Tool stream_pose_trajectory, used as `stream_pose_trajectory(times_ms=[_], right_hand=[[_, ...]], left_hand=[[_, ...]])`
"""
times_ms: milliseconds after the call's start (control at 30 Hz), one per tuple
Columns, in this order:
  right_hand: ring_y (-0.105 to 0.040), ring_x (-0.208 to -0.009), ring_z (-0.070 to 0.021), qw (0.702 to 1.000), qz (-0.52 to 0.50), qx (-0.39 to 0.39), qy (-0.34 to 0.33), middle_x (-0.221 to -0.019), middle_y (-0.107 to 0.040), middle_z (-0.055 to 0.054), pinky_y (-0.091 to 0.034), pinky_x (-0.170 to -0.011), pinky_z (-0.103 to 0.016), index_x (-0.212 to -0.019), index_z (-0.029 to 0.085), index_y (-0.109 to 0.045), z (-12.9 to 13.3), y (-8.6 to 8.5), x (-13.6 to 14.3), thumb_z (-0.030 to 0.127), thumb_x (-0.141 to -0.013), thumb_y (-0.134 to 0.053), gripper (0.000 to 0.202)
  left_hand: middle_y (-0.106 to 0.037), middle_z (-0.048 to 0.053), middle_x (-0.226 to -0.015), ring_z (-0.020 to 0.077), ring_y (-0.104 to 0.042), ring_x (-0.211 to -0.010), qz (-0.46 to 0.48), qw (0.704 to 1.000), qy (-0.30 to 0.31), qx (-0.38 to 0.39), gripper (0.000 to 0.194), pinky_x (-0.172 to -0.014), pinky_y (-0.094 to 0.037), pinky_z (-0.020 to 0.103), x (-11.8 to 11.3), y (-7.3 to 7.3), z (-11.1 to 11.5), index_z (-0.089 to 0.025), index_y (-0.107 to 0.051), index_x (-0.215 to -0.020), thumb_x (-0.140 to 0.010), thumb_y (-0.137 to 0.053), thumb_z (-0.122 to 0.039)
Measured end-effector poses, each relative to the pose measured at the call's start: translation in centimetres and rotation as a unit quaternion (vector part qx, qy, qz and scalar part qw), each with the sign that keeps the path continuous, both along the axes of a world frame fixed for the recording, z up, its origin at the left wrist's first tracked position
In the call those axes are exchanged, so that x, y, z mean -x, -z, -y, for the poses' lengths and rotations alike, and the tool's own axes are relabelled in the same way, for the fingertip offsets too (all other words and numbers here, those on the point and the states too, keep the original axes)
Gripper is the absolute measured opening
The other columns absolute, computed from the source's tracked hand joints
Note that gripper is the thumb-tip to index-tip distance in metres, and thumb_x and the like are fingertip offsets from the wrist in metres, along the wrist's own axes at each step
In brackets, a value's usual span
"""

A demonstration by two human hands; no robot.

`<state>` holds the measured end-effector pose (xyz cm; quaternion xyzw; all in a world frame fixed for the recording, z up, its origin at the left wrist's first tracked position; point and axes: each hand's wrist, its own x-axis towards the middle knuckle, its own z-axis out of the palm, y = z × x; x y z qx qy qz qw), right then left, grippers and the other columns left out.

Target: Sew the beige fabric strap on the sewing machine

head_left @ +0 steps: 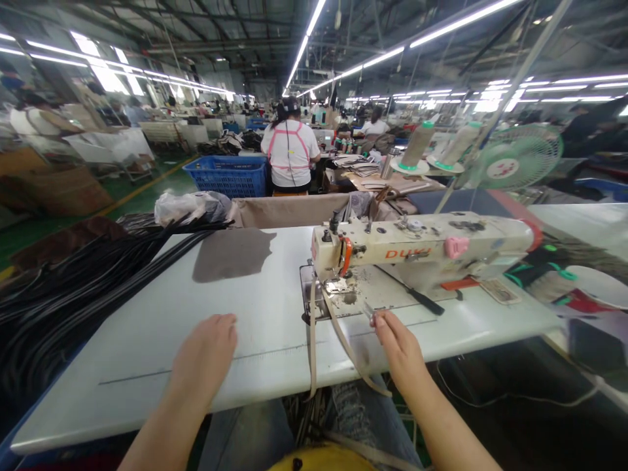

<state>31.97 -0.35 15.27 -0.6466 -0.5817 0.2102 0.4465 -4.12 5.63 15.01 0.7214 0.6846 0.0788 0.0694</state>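
My right hand pinches a small shiny metal tool with a narrow tip, its exact kind unclear. It hovers at the front of the sewing machine, right of the needle area. Two ends of a narrow beige strip hang from under the presser foot and over the table's front edge. Out to the left, my left hand is over the white tabletop, slightly blurred. Its fingers are curled together and their inner side is hidden. Beyond it lies a flat grey-brown piece of material.
Long black strips are heaped along the table's left side. A black-handled tool rests on the machine bed. Behind the table are a beige cloth-lined bin, a blue crate and a seated person. A fan and thread cones stand right.
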Motion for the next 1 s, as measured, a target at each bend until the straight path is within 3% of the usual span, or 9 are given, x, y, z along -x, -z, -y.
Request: stream_pose_trajectory(times_ms=[67,100,200,267,400,567,767,867,1000], right_hand=[[-0.052,-0.062,-0.0200,0.997,-0.054,-0.038,0.047,-0.064,-0.053,0.003,-0.040,-0.059,-0.031,-0.080,0.026,-0.060,-1.0,-1.0,-1.7,0.040,-0.098,-0.043,0.028],[-0.051,-0.062,-0.0197,0.993,-0.078,-0.059,0.069,-0.065,-0.052,0.003,-0.041,-0.059,-0.031,-0.080,0.025,-0.060,-1.6,-1.5,-2.5,0.039,-0.096,-0.044,0.026],[-0.054,-0.069,-0.0195,0.977,-0.137,-0.111,0.119,-0.074,-0.059,0.002,-0.047,-0.065,-0.032,-0.090,0.025,-0.063,-3.9,-2.7,-4.7,0.045,-0.091,-0.055,0.022],[-0.061,-0.074,-0.0205,0.968,-0.177,-0.120,0.133,-0.082,-0.066,0.000,-0.053,-0.070,-0.035,-0.100,0.025,-0.063,-5.3,-2.7,-5.8,0.056,-0.088,-0.062,0.033],[-0.069,-0.068,-0.0241,0.957,-0.239,-0.071,0.146,-0.081,-0.074,-0.005,-0.061,-0.066,-0.042,-0.099,0.024,-0.064,-5.6,-0.5,-6.5,0.074,-0.083,-0.059,0.053],[-0.069,-0.062,-0.0262,0.966,-0.217,0.015,0.138,-0.068,-0.073,-0.005,-0.056,-0.052,-0.037,-0.088,0.024,-0.069,-2.0,3.3,-5.2,0.067,-0.074,-0.071,0.046],[-0.066,-0.059,-0.0274,0.976,-0.142,0.063,0.153,-0.065,-0.072,-0.003,-0.053,-0.060,-0.042,-0.088,0.025,-0.073,2.7,4.3,-6.1,0.061,-0.075,-0.067,0.038],[-0.066,-0.058,-0.0300,0.974,-0.119,0.072,0.181,-0.064,-0.073,-0.004,-0.054,-0.064,-0.047,-0.084,0.029,-0.074,4.4,4.6,-7.3,0.062,-0.073,-0.066,0.036],[-0.066,-0.055,-0.0326,0.969,-0.116,0.083,0.204,-0.066,-0.075,-0.008,-0.054,-0.059,-0.050,-0.080,0.032,-0.074,6.1,5.6,-8.0,0.068,-0.073,-0.063,0.039]], left_hand=[[-0.059,0.027,-0.139,0.0458,-0.055,-0.129,-0.131,0.985,-0.058,-0.092,0.038,-0.103,-0.044,0.061,1.0,0.9,0.1,-0.008,-0.066,-0.126,-0.097,-0.044,-0.021],[-0.057,0.028,-0.142,0.0474,-0.051,-0.135,-0.144,0.983,-0.040,-0.105,0.040,-0.105,-0.043,0.063,0.9,1.5,0.1,-0.006,-0.064,-0.129,-0.098,-0.044,-0.023],[-0.062,0.020,-0.142,0.0364,-0.055,-0.135,-0.068,0.989,0.088,-0.098,0.039,-0.113,-0.045,0.054,-1.1,3.8,0.3,-0.012,-0.064,-0.131,-0.100,-0.047,-0.027],[-0.064,0.017,-0.142,0.0344,-0.054,-0.138,-0.006,0.981,0.159,-0.113,0.035,-0.116,-0.043,0.053,-3.3,5.2,0.1,-0.015,-0.067,-0.127,-0.098,-0.050,-0.024],[-0.066,0.013,-0.140,0.0312,-0.053,-0.141,0.097,0.957,0.237,-0.139,0.042,-0.120,-0.043,0.053,-6.7,6.8,-1.0,-0.017,-0.069,-0.124,-0.090,-0.046,-0.005],[-0.065,0.013,-0.141,0.0316,-0.051,-0.144,0.171,0.948,0.243,-0.118,0.043,-0.122,-0.042,0.054,-8.9,6.5,-3.4,-0.017,-0.069,-0.125,-0.088,-0.052,-0.001],[-0.066,0.015,-0.138,0.0348,-0.052,-0.143,0.198,0.949,0.239,-0.061,0.039,-0.122,-0.041,0.055,-11.9,4.8,-6.7,-0.019,-0.072,-0.122,-0.084,-0.077,-0.013],[-0.072,0.015,-0.129,0.0334,-0.059,-0.134,0.210,0.944,0.249,-0.055,0.024,-0.122,-0.041,0.053,-13.2,4.2,-7.3,-0.016,-0.075,-0.117,-0.097,-0.065,-0.022],[-0.072,0.013,-0.131,0.0294,-0.059,-0.133,0.216,0.935,0.277,-0.051,0.040,-0.121,-0.041,0.050,-14.1,3.7,-6.2,-0.014,-0.073,-0.122,-0.109,-0.037,-0.023]])
